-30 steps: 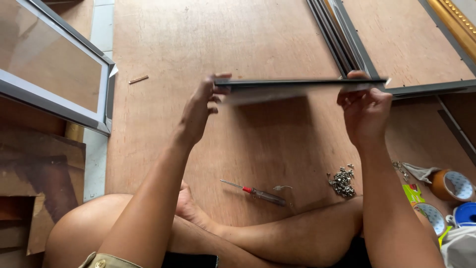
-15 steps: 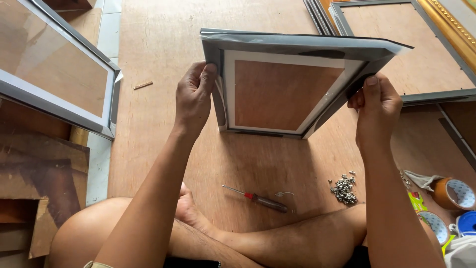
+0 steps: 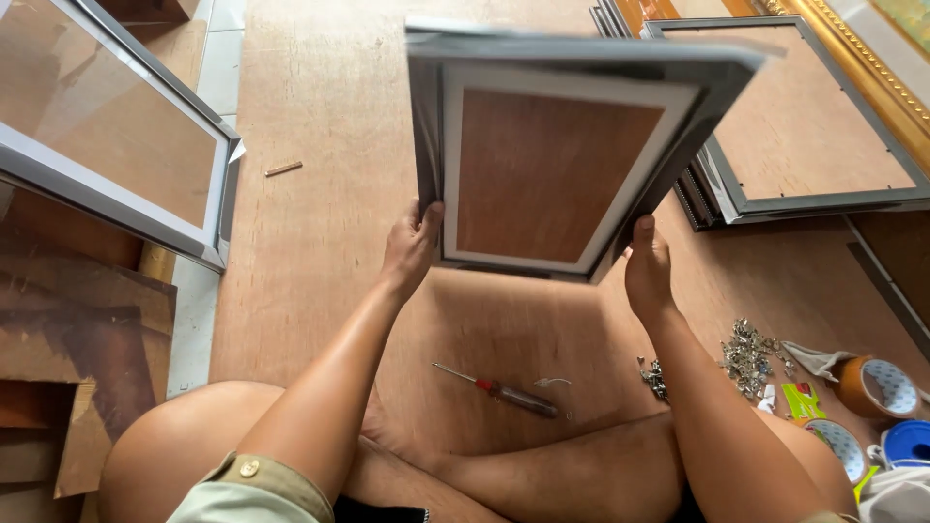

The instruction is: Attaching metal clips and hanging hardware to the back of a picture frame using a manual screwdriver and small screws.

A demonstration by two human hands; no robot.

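I hold a grey picture frame (image 3: 572, 68) with a white inner border upright in front of me, its glass letting the brown board behind show through. My left hand (image 3: 412, 244) grips its lower left corner. My right hand (image 3: 647, 263) grips its lower right corner. The frame is tilted, with its top edge leaning away and blurred by motion. Below it on the plywood board (image 3: 320, 252) lies a red-handled screwdriver (image 3: 504, 391), between my crossed legs and the frame.
A large silver-framed glass panel (image 3: 107, 145) lies at the left. Another grey frame (image 3: 804, 145) and a gold ornate frame (image 3: 862, 58) lie at the right. A heap of small metal clips (image 3: 751, 353), tape rolls (image 3: 877, 387) and a small wooden stick (image 3: 283, 169) sit on the board.
The frame went from edge-on and level to raised upright and closer to the camera. Both hands slid from its sides down to the lower corners.
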